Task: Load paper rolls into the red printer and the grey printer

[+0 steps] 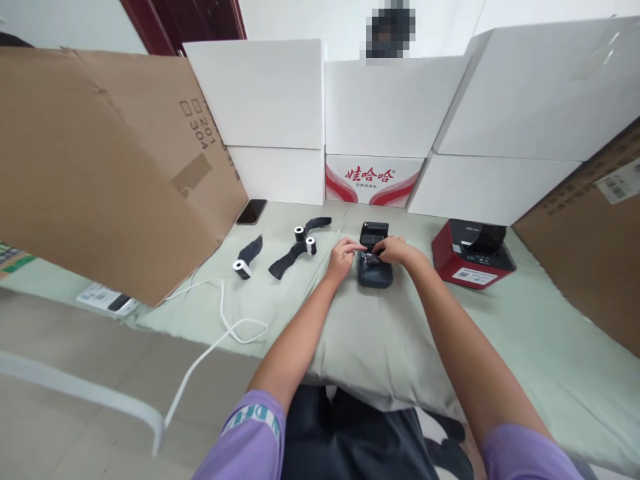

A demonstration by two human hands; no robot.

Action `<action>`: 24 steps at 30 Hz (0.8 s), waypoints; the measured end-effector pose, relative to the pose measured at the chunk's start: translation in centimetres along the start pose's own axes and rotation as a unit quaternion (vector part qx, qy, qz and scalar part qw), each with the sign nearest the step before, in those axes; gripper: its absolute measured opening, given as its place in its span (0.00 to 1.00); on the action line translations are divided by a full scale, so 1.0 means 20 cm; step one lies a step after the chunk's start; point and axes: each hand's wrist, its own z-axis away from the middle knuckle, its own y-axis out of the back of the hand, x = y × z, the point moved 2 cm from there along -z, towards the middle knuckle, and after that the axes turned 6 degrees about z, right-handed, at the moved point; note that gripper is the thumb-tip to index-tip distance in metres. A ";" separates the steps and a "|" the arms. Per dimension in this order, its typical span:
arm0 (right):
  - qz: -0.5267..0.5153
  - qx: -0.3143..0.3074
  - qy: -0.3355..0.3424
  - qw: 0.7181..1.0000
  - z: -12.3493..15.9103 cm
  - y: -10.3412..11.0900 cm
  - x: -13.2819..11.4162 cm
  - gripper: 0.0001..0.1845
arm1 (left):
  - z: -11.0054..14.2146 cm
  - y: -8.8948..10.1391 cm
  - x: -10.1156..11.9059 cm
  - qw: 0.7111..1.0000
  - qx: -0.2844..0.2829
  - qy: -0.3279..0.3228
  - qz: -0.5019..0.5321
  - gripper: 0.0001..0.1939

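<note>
Hands, two: right hand (393, 249), fingers bent into the raised-lid black device (376, 278), any hold hidden; left hand (343, 257), fingers outstretched at its left edge, grip cannot be told. Device, one, on the pale green cloth (300, 320) before the person. White rolls (242, 269), three, with dark strips; phone (252, 212), one; red-and-black machine (447, 257), one, at right. Behind: white boxes (260, 93), two tiers; dark red door (200, 27).
</note>
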 end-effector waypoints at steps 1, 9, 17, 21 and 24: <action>0.019 -0.032 -0.014 0.999 0.00 0.01 0.00 0.12 | 0.00 0.00 0.00 1.000 0.010 0.005 0.003 0.22; -0.084 0.094 0.008 0.992 0.08 0.29 -0.05 0.16 | -0.02 0.03 -0.02 0.995 0.083 0.054 0.019 0.21; -0.330 0.114 0.073 0.934 0.03 0.16 -0.49 0.19 | -0.05 0.01 -0.03 0.991 0.081 0.102 0.029 0.18; -0.372 0.097 0.059 0.921 -0.04 -0.03 -0.65 0.29 | -0.05 0.01 -0.06 0.986 0.091 0.139 0.015 0.13; -0.328 0.114 0.074 0.935 -0.10 -0.14 -0.74 0.28 | -0.04 0.02 -0.07 0.987 0.062 0.147 0.019 0.14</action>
